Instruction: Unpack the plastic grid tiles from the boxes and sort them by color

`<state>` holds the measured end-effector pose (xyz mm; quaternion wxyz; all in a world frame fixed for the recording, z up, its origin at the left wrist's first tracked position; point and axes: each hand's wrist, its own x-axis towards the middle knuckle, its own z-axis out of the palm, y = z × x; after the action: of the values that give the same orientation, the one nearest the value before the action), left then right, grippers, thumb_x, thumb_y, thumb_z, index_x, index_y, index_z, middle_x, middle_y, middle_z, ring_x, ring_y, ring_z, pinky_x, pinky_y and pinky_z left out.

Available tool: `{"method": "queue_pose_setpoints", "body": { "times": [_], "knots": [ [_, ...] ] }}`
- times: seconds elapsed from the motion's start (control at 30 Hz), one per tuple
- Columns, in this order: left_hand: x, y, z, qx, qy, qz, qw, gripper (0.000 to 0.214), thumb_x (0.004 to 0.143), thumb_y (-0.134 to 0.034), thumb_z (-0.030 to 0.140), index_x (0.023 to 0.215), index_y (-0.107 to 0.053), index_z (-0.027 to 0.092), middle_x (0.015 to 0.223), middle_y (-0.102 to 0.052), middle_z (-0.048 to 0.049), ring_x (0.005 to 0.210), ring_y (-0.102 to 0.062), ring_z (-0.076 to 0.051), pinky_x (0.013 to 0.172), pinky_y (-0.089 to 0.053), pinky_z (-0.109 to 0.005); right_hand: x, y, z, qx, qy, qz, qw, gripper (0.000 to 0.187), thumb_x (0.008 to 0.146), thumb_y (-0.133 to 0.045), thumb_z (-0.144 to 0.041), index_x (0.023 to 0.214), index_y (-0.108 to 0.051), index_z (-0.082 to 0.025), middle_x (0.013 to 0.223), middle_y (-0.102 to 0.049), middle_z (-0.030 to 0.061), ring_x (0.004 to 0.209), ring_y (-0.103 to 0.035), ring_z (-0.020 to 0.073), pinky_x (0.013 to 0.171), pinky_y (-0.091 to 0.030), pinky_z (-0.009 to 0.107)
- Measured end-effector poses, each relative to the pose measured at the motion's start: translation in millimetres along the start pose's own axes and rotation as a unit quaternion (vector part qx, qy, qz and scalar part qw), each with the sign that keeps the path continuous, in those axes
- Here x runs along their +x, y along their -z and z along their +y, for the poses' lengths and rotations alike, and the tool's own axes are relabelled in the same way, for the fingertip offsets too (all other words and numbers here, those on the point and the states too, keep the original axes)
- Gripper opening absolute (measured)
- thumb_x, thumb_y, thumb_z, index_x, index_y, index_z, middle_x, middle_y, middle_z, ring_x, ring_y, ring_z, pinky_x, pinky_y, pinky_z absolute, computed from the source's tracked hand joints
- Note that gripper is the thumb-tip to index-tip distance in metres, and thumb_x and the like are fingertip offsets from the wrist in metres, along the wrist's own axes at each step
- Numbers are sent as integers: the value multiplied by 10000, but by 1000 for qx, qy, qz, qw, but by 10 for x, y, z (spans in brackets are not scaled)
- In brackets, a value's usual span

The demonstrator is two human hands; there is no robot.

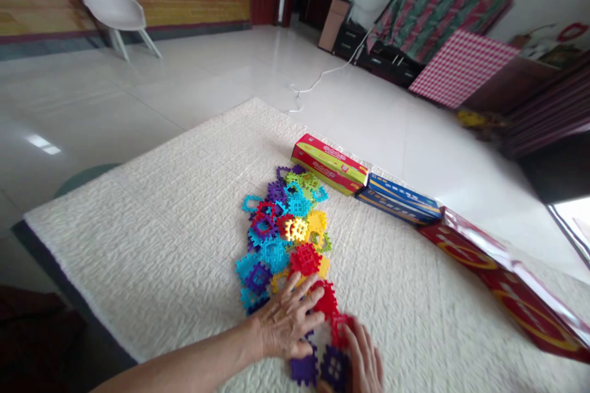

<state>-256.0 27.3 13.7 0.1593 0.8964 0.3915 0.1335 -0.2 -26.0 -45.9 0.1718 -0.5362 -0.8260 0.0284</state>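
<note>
A pile of coloured plastic interlocking square tiles (pixel 286 227) in blue, purple, red, yellow and green lies on a cream quilted mat (pixel 175 239). My left hand (pixel 288 322) rests flat on the near end of the pile, fingers stretched out over red tiles (pixel 328 304). My right hand (pixel 366 362) is at the bottom edge, slightly blurred, fingers extended and touching a red tile and a purple tile (pixel 334 369). Neither hand visibly grips anything.
A red box (pixel 328 163), a blue box (pixel 399 199) and a long red package (pixel 507 276) lie along the mat's right edge. Beyond are a tiled floor, a white chair (pixel 113 9), a white cable (pixel 318 80) and leaning mattresses (pixel 437 12).
</note>
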Motion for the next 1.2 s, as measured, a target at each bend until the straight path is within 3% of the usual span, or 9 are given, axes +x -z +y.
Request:
{"method": "queue_pose_setpoints", "body": {
  "times": [0.1, 0.27, 0.4, 0.6, 0.8, 0.93, 1.07, 1.2],
  "knots": [
    [-63, 31, -150, 41, -9, 20, 999, 382, 856, -567, 468, 1124, -605, 199, 1497, -406, -113, 1438, -219, -364, 1130, -187, -589, 310, -91, -149, 42, 53, -6, 998, 866, 816, -543, -555, 1515, -210, -167, 1470, -402, 216, 1341, -385, 441, 960, -399, 640],
    [-201, 162, -462, 88, -4, 69, 994, 270, 885, -535, 384, 1041, -630, 185, 1432, -486, -98, 1412, -289, -323, 1125, -238, -536, 741, -198, -455, 71, 132, -1, 989, 886, 780, -631, -455, 1509, -211, -173, 1476, -379, 218, 1317, -418, 413, 945, -436, 618],
    [-310, 342, -702, 109, 35, 111, 987, 215, 900, -521, 327, 1028, -638, 200, 1410, -512, -78, 1377, -346, -297, 1095, -294, -515, 956, -293, -660, 102, 147, 0, 984, 845, 774, -658, -388, 1487, -252, -182, 1499, -334, 215, 1296, -438, 395, 912, -484, 584],
    [-393, 578, -1032, 125, 118, 182, 968, 217, 927, -485, 301, 1015, -651, 192, 1411, -510, -89, 1368, -357, -300, 1067, -355, -496, 1340, -483, -926, 175, 150, 27, 973, 755, 827, -619, -264, 1485, -256, -192, 1539, -262, 189, 1372, -346, 368, 962, -480, 578],
    [-445, 621, -1482, 128, 191, 244, 942, 205, 907, -511, 249, 1020, -672, 192, 1388, -514, -124, 1335, -409, -309, 1046, -410, -492, 1906, -650, -1245, 225, 191, 1, 955, 756, 821, -595, -187, 1486, -235, -180, 1554, -256, 173, 1433, -249, 340, 1073, -363, 615],
    [-470, 638, -1622, 122, 223, 284, 925, 222, 914, -499, 223, 1051, -672, 193, 1376, -520, -123, 1325, -428, -295, 1057, -417, -484, 2180, -644, -1420, 248, 206, -4, 947, 761, 800, -565, -148, 1484, -231, -168, 1547, -279, 168, 1435, -258, 312, 1089, -363, 579],
    [-551, 647, -1593, 100, 225, 311, 918, 247, 928, -474, 209, 1094, -656, 199, 1354, -540, -110, 1315, -447, -264, 1068, -421, -443, 2180, -476, -1371, 251, 215, 13, 944, 668, 831, -586, -225, 1440, -316, -191, 1516, -342, 150, 1408, -308, 302, 1100, -341, 571],
    [-670, 615, -1705, 93, 269, 355, 891, 299, 931, -480, 264, 1200, -594, 203, 1353, -544, -113, 1310, -453, -266, 1075, -408, -464, 2131, -394, -948, 231, 106, 91, 963, 535, 859, -548, -272, 1370, -407, -196, 1478, -383, 156, 1372, -360, 316, 1075, -341, 590]
  ]
}}
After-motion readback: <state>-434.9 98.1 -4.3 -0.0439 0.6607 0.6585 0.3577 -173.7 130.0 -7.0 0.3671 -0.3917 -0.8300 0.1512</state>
